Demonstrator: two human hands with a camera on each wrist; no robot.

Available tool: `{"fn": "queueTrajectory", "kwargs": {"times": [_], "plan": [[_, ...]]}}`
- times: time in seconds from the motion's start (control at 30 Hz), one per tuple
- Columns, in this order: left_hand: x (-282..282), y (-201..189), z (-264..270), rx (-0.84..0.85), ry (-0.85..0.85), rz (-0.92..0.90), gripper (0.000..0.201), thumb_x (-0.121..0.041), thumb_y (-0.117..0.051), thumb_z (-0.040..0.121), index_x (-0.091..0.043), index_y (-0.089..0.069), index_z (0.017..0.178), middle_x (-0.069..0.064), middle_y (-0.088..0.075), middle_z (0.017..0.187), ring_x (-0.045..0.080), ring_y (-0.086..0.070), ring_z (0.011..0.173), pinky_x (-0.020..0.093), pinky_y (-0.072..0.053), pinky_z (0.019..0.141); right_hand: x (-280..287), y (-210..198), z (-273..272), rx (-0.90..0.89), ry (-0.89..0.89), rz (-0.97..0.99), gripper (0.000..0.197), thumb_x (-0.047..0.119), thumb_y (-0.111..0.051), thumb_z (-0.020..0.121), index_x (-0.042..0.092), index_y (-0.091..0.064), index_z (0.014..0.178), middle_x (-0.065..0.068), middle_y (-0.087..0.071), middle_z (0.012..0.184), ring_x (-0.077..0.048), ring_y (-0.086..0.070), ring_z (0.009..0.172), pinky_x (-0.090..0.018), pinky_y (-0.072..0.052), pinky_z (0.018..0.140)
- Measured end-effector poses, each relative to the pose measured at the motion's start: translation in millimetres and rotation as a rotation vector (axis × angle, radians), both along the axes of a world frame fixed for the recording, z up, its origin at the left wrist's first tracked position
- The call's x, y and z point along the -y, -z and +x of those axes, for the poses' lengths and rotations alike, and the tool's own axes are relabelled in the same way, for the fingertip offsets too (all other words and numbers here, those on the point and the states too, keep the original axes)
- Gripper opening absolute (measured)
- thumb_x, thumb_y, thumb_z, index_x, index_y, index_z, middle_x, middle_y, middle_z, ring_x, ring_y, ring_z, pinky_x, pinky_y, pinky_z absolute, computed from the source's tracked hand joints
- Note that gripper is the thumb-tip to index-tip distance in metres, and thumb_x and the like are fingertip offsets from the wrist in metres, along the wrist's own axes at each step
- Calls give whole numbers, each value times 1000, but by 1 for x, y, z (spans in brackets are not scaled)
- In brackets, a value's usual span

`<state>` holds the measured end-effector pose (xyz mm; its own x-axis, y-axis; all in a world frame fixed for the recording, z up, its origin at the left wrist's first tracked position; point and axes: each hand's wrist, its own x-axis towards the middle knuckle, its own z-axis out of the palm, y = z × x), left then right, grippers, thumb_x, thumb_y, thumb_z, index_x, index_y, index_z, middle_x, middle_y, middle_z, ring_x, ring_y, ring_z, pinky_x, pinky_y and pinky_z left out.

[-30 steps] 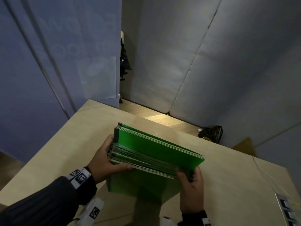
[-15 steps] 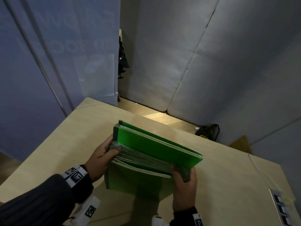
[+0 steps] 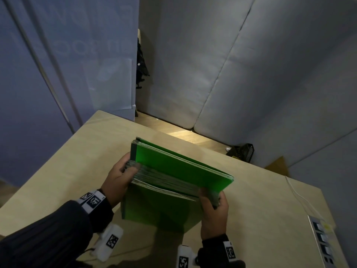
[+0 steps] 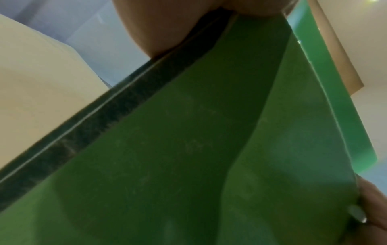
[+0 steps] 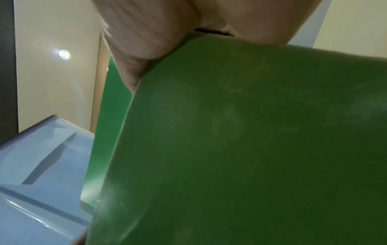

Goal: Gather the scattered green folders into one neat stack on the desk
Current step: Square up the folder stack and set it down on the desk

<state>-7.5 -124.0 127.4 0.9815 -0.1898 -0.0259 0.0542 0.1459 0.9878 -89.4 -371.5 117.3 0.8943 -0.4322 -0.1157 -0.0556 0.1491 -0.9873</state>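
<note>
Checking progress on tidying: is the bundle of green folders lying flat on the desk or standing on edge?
Standing on edge: the green folders are held upright between the left hand and right hand, lower edge toward the desk.

1. A green folder cover (image 4: 188,157) fills most of the left wrist view, seen close from below and blurred.
2. A dark band of stacked folder edges (image 4: 100,119) runs slantwise from the lower left up toward the top centre.
3. The left hand (image 4: 167,24) presses against the top of that band.
4. A brighter green cover (image 4: 345,124) stands behind, along the right side.
5. At the lower right edge, fingers (image 4: 372,207) of the other hand touch the cover's rim.
6. Pale counter (image 4: 41,91) shows at the left.
</note>
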Motion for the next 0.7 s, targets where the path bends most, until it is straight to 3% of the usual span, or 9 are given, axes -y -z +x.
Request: {"fn": "queueTrajectory", "kwargs": {"times": [0.03,0.1,0.2,0.3,0.4,0.47,0.53,0.63,0.7], "plan": [[-3,2,-1,-9,22,-15,56,-46,-70,75,-27,-56,125,5,-70,116,28,-67,106,47,-55,87,0,1,0,2,-5,1,84,65,-87,49,14,-67,111,-12,-74,102,-39,-68,102,-64,-54,89],[-9,9,-3,14,81,12,80,-46,-85,56,-24,-52,126,4,-69,117,23,-69,104,39,-57,84,0,2,3,11,0,4,81,66,-86,51,15,-67,112,-11,-75,104,-38,-68,103,-61,-55,90],[-16,24,-5,27,189,121,91,-42,-91,49,-22,-48,127,-8,-66,123,13,-65,110,29,-57,87,3,2,6,44,-10,25,71,58,-85,61,14,-67,114,-10,-76,105,-35,-70,103,-49,-60,84],[-24,45,-4,-54,266,251,98,-53,-91,43,-24,-50,127,-20,-66,122,2,-62,113,32,-55,94,5,6,6,73,-33,37,46,37,-75,81,9,-63,116,-11,-75,104,-40,-68,104,-46,-61,80],[-25,64,-5,-79,286,367,96,-62,-88,38,-35,-49,122,-18,-70,112,-11,-59,107,28,-54,94,3,13,2,46,-41,-5,69,51,-76,75,7,-56,124,-13,-73,111,-36,-69,106,-57,-58,88],[-22,77,-7,-111,254,314,98,-63,-89,34,-33,-50,120,-22,-71,108,-10,-62,103,24,-56,87,2,16,1,45,-35,-12,67,48,-72,77,8,-54,128,-13,-72,114,-34,-69,107,-60,-56,91],[-19,82,-9,-145,243,280,94,-60,-90,32,-37,-55,117,-34,-68,108,-7,-64,102,22,-57,82,3,20,0,8,-24,-36,76,61,-74,71,13,-55,127,-12,-72,115,-33,-68,109,-59,-55,93],[-18,82,-11,-128,321,352,75,-62,-87,39,-66,-57,108,-43,-60,112,-13,-59,106,16,-54,85,3,34,-5,-89,-14,-49,98,78,-71,60,17,-51,133,-11,-70,123,-31,-66,116,-56,-53,98],[-21,90,-11,-163,349,348,77,-58,-88,44,-60,-57,114,-42,-59,116,-11,-58,110,19,-54,88,4,47,-9,-143,-40,-57,108,81,-71,57,11,-48,137,-13,-67,128,-29,-65,118,-50,-55,97]]}}
